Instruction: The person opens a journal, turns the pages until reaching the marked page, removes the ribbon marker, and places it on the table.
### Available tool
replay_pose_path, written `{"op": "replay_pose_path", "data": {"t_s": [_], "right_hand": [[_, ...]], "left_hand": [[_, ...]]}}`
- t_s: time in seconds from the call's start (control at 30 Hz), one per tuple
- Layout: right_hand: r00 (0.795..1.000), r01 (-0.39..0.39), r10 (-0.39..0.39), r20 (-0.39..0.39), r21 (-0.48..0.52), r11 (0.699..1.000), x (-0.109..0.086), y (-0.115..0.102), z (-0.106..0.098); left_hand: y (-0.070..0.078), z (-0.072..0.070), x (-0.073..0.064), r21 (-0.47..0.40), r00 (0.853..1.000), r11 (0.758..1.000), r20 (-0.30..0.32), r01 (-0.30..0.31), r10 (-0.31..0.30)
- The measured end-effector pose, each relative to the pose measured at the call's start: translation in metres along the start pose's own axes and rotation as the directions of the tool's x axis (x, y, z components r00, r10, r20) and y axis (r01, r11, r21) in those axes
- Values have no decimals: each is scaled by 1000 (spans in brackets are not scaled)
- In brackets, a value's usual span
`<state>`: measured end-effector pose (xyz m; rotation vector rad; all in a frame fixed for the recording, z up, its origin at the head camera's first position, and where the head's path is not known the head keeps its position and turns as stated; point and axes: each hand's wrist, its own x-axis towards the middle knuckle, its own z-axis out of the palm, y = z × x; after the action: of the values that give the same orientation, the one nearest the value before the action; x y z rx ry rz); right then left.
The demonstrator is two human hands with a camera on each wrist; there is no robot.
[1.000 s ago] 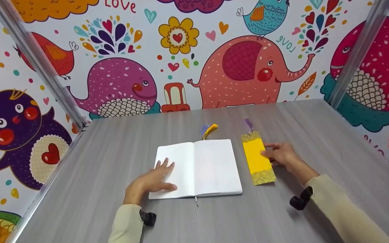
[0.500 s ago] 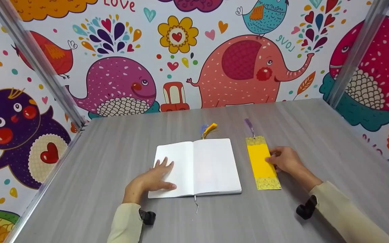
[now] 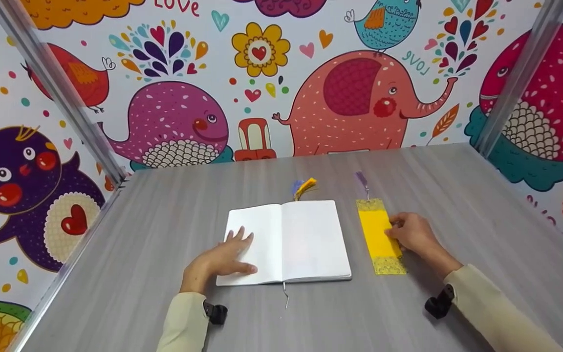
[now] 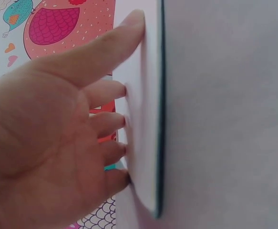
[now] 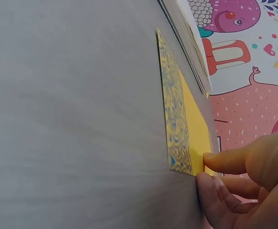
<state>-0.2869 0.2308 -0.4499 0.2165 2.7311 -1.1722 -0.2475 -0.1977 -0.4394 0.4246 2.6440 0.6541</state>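
Observation:
An open notebook [image 3: 313, 239] with blank white pages lies on the table. My left hand [image 3: 225, 256] rests on its left page, fingers spread; in the left wrist view the fingertips [image 4: 119, 121] touch the paper near the cover's dark edge. To the right of the notebook is a yellow bookmark [image 3: 378, 234] with patterned gold bands at both ends and a purple tassel [image 3: 361, 179] at its far end. My right hand [image 3: 412, 232] pinches the bookmark's right edge, thumb on top, as the right wrist view shows. The bookmark looks flat on or just above the table.
A yellow and blue tassel [image 3: 304, 186] sticks out beyond the notebook's top edge. A thin ribbon [image 3: 286, 296] trails from its bottom edge. The grey table [image 3: 115, 274] ends at walls [image 3: 271, 98] printed with cartoon animals, with metal posts [image 3: 521, 73] at the corners.
My right hand has shifted the bookmark slightly right and toward me, and it looks flatter to the table. In the last half second it has barely moved. My left hand has stayed on the page.

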Motion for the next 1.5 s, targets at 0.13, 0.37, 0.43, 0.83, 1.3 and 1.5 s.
{"op": "replay_pose_path", "data": {"t_s": [0.13, 0.37, 0.43, 0.83, 1.3, 1.5], "right_hand": [[1000, -15, 15, 6, 26, 1000, 0, -3, -2], [992, 112, -109, -63, 47, 993, -10, -16, -5], [978, 186, -182, -103, 23, 982, -15, -21, -2], [874, 476, -479, -81, -55, 878, -43, -43, 20], [783, 618, -580, 224, -188, 763, -55, -60, 49], [735, 660, -573, 362, -188, 727, -53, -59, 60]], "left_hand": [[-1, 0, 1, -1, 1000, 1000, 6, 4, -4], [0, 1, 1, 0, 1000, 1000, 7, 7, -7], [0, 1, 1, -2, 1000, 1000, 4, 3, -3], [0, -2, 2, 6, 1000, 1000, 13, -8, 8], [0, 0, 2, 1, 1000, 1000, 3, -3, 3], [1, 0, 1, -3, 1000, 1000, -12, 14, -14]]}}
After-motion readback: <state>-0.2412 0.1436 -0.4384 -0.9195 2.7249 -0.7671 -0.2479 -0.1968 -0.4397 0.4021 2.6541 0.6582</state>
